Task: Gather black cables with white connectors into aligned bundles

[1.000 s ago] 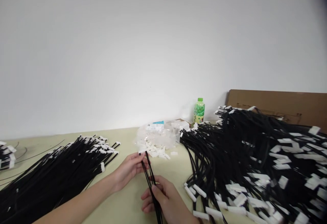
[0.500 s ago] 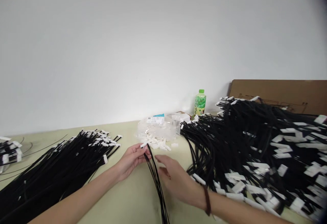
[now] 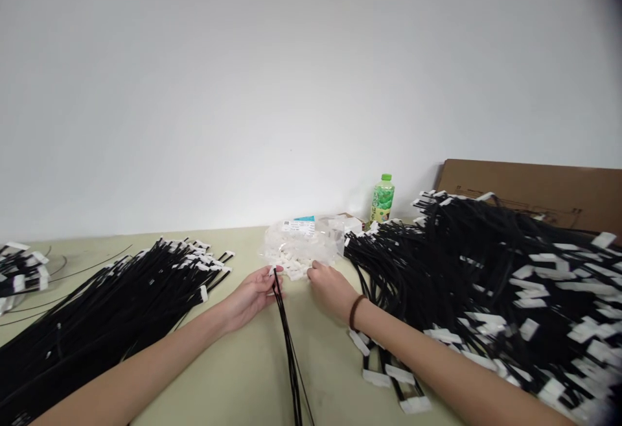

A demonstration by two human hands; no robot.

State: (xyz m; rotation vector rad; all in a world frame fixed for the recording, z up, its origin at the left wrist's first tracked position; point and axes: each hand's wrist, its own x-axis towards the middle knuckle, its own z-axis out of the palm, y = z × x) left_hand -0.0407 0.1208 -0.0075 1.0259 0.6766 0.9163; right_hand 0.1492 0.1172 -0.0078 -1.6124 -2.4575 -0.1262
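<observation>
My left hand pinches the upper end of a black cable bundle by its small white connector. From there the thin black strands hang down over the table toward me. My right hand, with a brown band on the wrist, has its fingertips pinched together at the right edge of a heap of small white connector pieces. Whatever lies between those fingertips is too small and hidden to make out. Behind the heap rests a clear plastic bag with a white label.
To the left lies a big pile of black cables with white connectors. A larger cable heap fills the right side, its loose ends under my right forearm. A green-capped bottle and a flat cardboard box stand against the wall.
My right hand has moved away from the cable bundle, forward to the heap of white connector pieces, and its fingers have closed. My left hand still holds the bundle.
</observation>
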